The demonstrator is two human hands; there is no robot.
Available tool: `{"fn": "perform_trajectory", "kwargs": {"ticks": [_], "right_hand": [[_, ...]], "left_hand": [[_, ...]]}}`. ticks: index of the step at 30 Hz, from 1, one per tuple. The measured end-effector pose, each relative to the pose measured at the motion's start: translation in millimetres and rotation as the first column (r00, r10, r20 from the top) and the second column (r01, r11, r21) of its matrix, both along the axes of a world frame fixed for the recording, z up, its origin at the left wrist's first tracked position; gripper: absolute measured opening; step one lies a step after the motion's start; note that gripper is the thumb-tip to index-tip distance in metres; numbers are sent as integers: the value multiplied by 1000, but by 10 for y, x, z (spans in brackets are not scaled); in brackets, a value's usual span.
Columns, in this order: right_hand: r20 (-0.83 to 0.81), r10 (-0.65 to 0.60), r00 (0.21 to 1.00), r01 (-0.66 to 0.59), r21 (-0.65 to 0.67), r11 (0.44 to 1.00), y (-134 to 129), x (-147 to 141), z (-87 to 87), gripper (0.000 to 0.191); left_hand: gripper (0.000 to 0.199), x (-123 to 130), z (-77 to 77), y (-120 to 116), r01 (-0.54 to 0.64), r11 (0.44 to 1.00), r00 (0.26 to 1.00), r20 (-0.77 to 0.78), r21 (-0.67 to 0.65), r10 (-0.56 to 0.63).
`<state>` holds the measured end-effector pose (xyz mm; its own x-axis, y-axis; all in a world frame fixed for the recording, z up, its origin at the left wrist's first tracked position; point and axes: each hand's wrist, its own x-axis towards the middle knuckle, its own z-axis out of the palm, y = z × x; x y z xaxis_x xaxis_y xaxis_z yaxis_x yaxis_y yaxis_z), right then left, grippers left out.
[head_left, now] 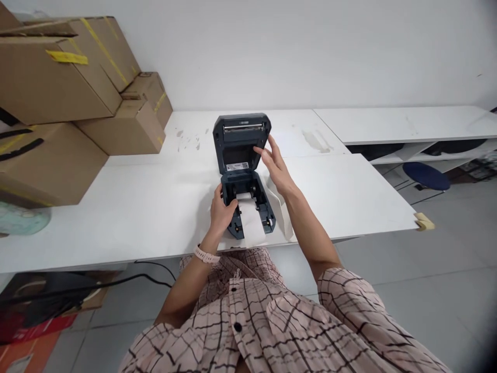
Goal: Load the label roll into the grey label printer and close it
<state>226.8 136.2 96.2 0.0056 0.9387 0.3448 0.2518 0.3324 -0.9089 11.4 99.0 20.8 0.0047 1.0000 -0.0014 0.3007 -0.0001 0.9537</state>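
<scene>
A dark label printer (267, 207) sits near the front edge of the white table, its lid (243, 135) raised and tilted back. Inside it is a small roll of white paper, and a strip of label paper (253, 224) runs out over the front. My left hand (222, 213) grips the left wall of the base, thumb over the rim and fingers outside. At the lid's right edge, my right hand (276, 170) has one digit against the inner face and the others behind the side. More white paper (286, 217) lies beside the printer on the right.
Stacked cardboard boxes (50, 77) fill the table's left side, with a greenish translucent item (23, 217) before them. Yellow padding (424, 221) covers the table's right corner. A blue stool (426, 176) stands beyond, near white shelving (419, 151). A black cable (128, 278) hangs below the table.
</scene>
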Motion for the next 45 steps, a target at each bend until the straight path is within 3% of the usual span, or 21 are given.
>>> {"fn": "perform_trajectory", "kwargs": {"ticks": [3,5,9,12,15,19,22,24,26,28,30,33,35,38,45], "right_hand": [[84,17,996,-19,23,1000,72,17,-61,100],[191,-60,980,44,86,995,72,15,-74,91],[526,-249,813,160,209,965,-24,-79,-22,44],[812,-19,584,-26,42,999,-96,-239,-9,40],[896,238,374,-160,-191,969,-99,-405,-85,37],[867,392,307,-237,-329,914,-16,-502,-170,32],[819,488,300,-328,-392,860,42,-442,-92,39],[751,563,344,-417,-415,809,36,-314,12,46],[600,643,475,-535,-383,753,-32,-93,118,52],[385,665,640,-608,-275,745,-173,220,191,55],[211,587,781,-566,-157,809,-371,593,205,52],[38,365,930,-361,-80,929,-692,1146,99,42],[-19,208,978,-209,-128,970,-855,1436,-40,39],[-39,57,998,-65,-241,968,-950,1696,-294,43],[-55,-63,997,38,-365,930,-617,1679,-844,46]], "left_hand": [[77,10,57,38,-19,1000,998,-64,-15,18],[77,14,88,37,-23,1000,996,-87,-8,22],[79,10,120,22,-4,1000,984,-178,29,9],[82,-6,126,28,32,999,953,-301,34,-20],[86,-19,120,42,44,998,940,-341,50,-24],[86,-16,105,44,28,997,941,-338,74,-1],[85,-17,99,35,14,998,948,-319,64,7],[85,-22,99,28,15,998,960,-280,65,4],[84,-26,107,20,25,998,969,-246,66,-8],[83,-26,125,7,28,997,970,-241,66,-12],[81,-26,152,-13,32,998,965,-262,57,-16],[78,-29,190,-45,51,998,959,-280,27,-42],[76,-33,202,-57,53,998,961,-271,20,-46],[73,-37,190,-49,33,999,964,-264,24,-25],[72,-57,90,-17,13,998,984,-180,61,-2]]}}
